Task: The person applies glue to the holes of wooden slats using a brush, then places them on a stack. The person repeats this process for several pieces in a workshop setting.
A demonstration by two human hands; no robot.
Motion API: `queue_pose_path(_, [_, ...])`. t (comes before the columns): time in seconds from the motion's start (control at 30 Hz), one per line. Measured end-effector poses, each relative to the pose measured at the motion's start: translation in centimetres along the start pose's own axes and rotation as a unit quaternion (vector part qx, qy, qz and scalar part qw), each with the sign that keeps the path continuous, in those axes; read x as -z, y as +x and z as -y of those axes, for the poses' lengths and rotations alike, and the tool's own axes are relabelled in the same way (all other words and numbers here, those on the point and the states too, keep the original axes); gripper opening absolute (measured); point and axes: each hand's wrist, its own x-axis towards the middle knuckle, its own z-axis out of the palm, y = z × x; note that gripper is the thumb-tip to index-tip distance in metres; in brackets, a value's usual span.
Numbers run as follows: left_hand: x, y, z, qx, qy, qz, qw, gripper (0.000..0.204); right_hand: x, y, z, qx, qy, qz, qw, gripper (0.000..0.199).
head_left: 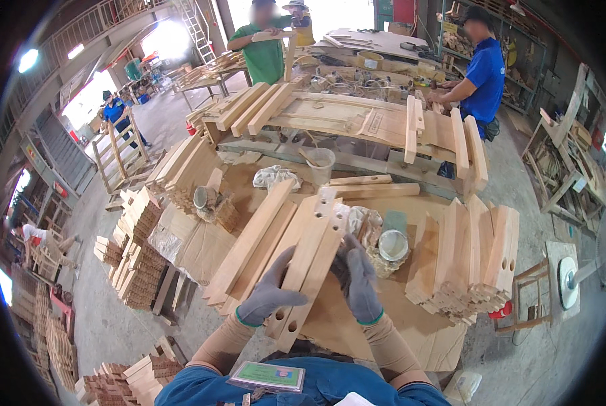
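Both my hands wear grey gloves. My left hand (270, 292) grips the near end of a pair of long wooden pieces (310, 257) with drilled holes, which slope away from me over the workbench. My right hand (358, 281) rests against the right side of the same pieces. Further loose boards (252, 243) lie just left of them on the cardboard-covered bench (343, 318).
A stack of cut boards (475, 260) stands at the right; a small round tin (392, 245) and a clear plastic cup (320, 164) sit behind my hands. Piles of small wooden parts (137, 260) lie to the left. Other people work at far benches.
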Motion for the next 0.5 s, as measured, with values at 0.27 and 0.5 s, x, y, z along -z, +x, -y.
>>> queue_pose_path(0.27, [9.0,1.8,-1.1,0.008,0.094,0.038,0.995,0.105,-8.2,4.5,-7.3,-0.002,-0.068,-0.033,0.997,0.047])
queue_pose_path(0.5, [18.7,-0.2,-0.9,0.078,0.15,0.035,0.985,0.092,-13.6,10.8,-10.3,0.044,-0.063,-0.069,0.995,0.039])
